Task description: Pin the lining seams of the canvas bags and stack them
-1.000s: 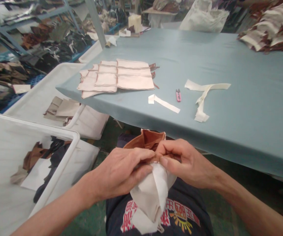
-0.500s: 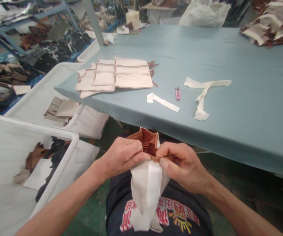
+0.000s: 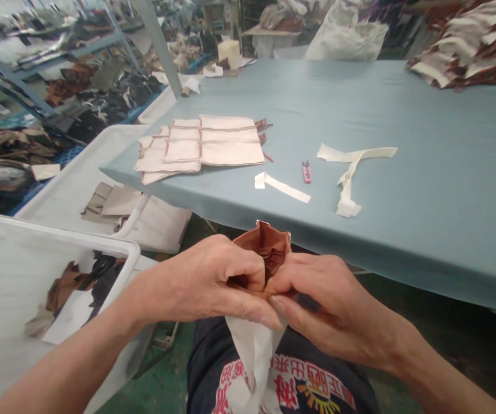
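Observation:
In front of my lap I hold a sewn pouch-like piece (image 3: pixel 254 345), white cloth outside and brown inside, its gathered brown opening facing up. My left hand (image 3: pixel 217 282) is closed on the near edge, its thumb stretched along the white cloth. Right beside it, my right hand (image 3: pixel 320 302) pinches the same edge between thumb and fingers. The fingertips nearly meet and hide part of the edge. White cloth hangs below, over a dark printed garment (image 3: pixel 316 376).
Pale brown-edged pieces (image 3: pixel 230 141) lie overlapped on the blue-green table (image 3: pixel 424 190). Near them are pink thread snips (image 3: pixel 307 172) and white strips (image 3: pixel 288 188). White bins (image 3: pixel 58 236) holding scraps stand left. A brown and white stack (image 3: pixel 476 46) sits at far right.
My left hand has shifted right along the edge, and its thumb now reaches close to my right thumb. The piece sits slightly further right. The view has tilted up a little.

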`<state>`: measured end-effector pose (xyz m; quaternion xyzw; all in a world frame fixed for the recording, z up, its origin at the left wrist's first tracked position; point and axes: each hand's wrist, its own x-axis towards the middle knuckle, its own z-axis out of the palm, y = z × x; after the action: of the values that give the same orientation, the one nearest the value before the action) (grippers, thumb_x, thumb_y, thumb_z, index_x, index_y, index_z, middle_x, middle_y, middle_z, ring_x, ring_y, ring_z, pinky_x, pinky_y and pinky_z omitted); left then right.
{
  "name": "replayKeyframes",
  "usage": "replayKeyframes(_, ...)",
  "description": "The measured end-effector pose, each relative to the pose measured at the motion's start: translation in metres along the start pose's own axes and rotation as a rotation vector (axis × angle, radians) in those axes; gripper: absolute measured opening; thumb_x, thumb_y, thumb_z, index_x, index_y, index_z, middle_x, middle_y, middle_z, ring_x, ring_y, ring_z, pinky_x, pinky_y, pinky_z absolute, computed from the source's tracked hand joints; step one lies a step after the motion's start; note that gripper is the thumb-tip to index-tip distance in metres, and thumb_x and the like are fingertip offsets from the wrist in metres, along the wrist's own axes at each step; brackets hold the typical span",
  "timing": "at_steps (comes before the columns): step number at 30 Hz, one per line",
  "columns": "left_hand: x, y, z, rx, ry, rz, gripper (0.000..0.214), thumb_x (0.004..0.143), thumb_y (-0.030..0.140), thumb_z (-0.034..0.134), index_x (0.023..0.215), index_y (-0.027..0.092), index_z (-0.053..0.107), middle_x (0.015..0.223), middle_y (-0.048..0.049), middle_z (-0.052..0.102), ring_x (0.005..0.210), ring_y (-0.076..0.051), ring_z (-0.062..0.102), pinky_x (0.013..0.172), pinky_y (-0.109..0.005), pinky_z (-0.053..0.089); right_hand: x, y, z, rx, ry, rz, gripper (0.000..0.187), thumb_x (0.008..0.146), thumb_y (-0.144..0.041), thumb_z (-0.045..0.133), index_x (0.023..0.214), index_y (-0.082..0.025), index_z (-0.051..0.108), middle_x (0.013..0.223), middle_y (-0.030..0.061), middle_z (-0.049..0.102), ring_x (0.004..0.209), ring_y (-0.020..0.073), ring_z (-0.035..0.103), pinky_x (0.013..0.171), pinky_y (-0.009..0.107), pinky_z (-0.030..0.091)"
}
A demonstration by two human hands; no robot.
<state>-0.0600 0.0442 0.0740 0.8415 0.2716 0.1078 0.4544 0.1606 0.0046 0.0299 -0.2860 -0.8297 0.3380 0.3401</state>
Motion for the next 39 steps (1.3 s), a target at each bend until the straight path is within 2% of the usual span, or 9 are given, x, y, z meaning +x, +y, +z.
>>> replayKeyframes(2, 0.003, 0.002, -0.002, -0.111, -0.062, -0.068, 0.041, 0.083, 0.037, 0.084, 0.063, 0.014, 0.056, 0.057, 0.0093, 0.044, 0.053, -0.006, 0.034, 0.048, -0.019, 0.025, -0.002, -0.004, -0.004, -0.035, -0.017, 0.0, 0.015, 0.099, -0.014, 0.057, 0.088, -0.017, 0.066, 0.082, 0.0021, 0.073, 0.073, 0.0137, 0.062, 0.068, 0.025, 0.045)
replayKeyframes(7, 0.007, 0.006, 0.005, -0.393, -0.058, -0.108, 0.053, 0.077, 0.031, 0.088, 0.056, 0.015, 0.042, 0.056, 0.0099, 0.041, 0.052, -0.005, 0.033, 0.047, -0.019, 0.025, -0.004, -0.013, -0.009, -0.127, -0.022, -0.013, 0.02, 0.101, -0.018, 0.059, 0.083, -0.017, 0.066, 0.075, 0.0003, 0.07, 0.069, 0.0132, 0.061, 0.064, 0.024, 0.043)
replayKeyframes(10, 0.005, 0.002, 0.013, -0.325, -0.008, -0.081, 0.053, 0.083, 0.029, 0.083, 0.057, 0.016, 0.039, 0.057, 0.0102, 0.036, 0.053, -0.005, 0.03, 0.048, -0.019, 0.023, -0.004, -0.011, -0.007, -0.133, -0.002, 0.007, 0.021, 0.101, -0.015, 0.057, 0.081, -0.016, 0.066, 0.073, 0.0009, 0.069, 0.066, 0.0124, 0.059, 0.061, 0.024, 0.041)
replayKeyframes(14, 0.0, -0.012, 0.022, -0.207, 0.034, 0.028, 0.046, 0.089, 0.023, 0.077, 0.061, 0.016, 0.041, 0.06, 0.0097, 0.034, 0.054, -0.005, 0.03, 0.051, -0.02, 0.023, -0.004, 0.0, -0.002, 0.077, -0.079, 0.061, 0.017, 0.097, -0.012, 0.059, 0.082, -0.016, 0.066, 0.076, 0.0, 0.069, 0.067, 0.0106, 0.058, 0.064, 0.022, 0.042)
replayKeyframes(21, -0.015, -0.025, 0.037, -0.643, 0.052, -0.104, 0.053, 0.092, 0.055, 0.069, 0.063, 0.018, 0.044, 0.06, 0.0071, 0.037, 0.054, -0.007, 0.029, 0.049, -0.021, 0.025, 0.001, 0.011, 0.0, 0.483, -0.199, 0.22, 0.02, 0.098, -0.024, 0.058, 0.085, -0.014, 0.07, 0.072, -0.0014, 0.061, 0.063, 0.0093, 0.05, 0.058, 0.02, 0.039)
replayKeyframes(25, -0.021, -0.031, 0.048, -0.776, 0.099, -0.142, 0.055, 0.087, 0.06, 0.071, 0.064, 0.017, 0.046, 0.06, 0.0065, 0.037, 0.054, -0.008, 0.029, 0.049, -0.021, 0.024, 0.0, 0.016, 0.001, 0.617, -0.26, 0.261, 0.022, 0.098, -0.029, 0.06, 0.089, -0.012, 0.07, 0.071, -0.0025, 0.057, 0.061, 0.0086, 0.044, 0.056, 0.02, 0.035)
replayKeyframes(30, -0.022, -0.035, 0.052, -0.768, 0.107, -0.051, 0.052, 0.088, 0.057, 0.072, 0.066, 0.016, 0.05, 0.063, 0.0053, 0.04, 0.057, -0.008, 0.031, 0.052, -0.022, 0.027, 0.002, 0.02, -0.001, 0.705, -0.306, 0.249, 0.027, 0.098, -0.035, 0.062, 0.088, -0.011, 0.07, 0.071, -0.0026, 0.054, 0.063, 0.0088, 0.043, 0.057, 0.02, 0.035)
replayKeyframes(34, -0.022, -0.035, 0.046, -0.686, 0.066, 0.031, 0.048, 0.091, 0.054, 0.07, 0.068, 0.015, 0.054, 0.063, 0.0051, 0.042, 0.057, -0.008, 0.035, 0.054, -0.022, 0.029, 0.003, 0.021, -0.01, 0.693, -0.403, 0.222, 0.027, 0.101, -0.033, 0.058, 0.099, -0.01, 0.072, 0.077, -0.0005, 0.059, 0.069, 0.0099, 0.048, 0.063, 0.02, 0.04)
replayKeyframes(39, -0.028, -0.036, 0.04, -0.596, 0.046, 0.027, 0.044, 0.091, 0.048, 0.073, 0.068, 0.015, 0.055, 0.065, 0.0033, 0.049, 0.057, -0.008, 0.04, 0.053, -0.021, 0.032, 0.006, 0.013, -0.022, 0.619, -0.515, 0.302, 0.029, 0.101, -0.035, 0.054, 0.105, -0.011, 0.071, 0.084, 0.0019, 0.063, 0.073, 0.011, 0.052, 0.066, 0.02, 0.042)
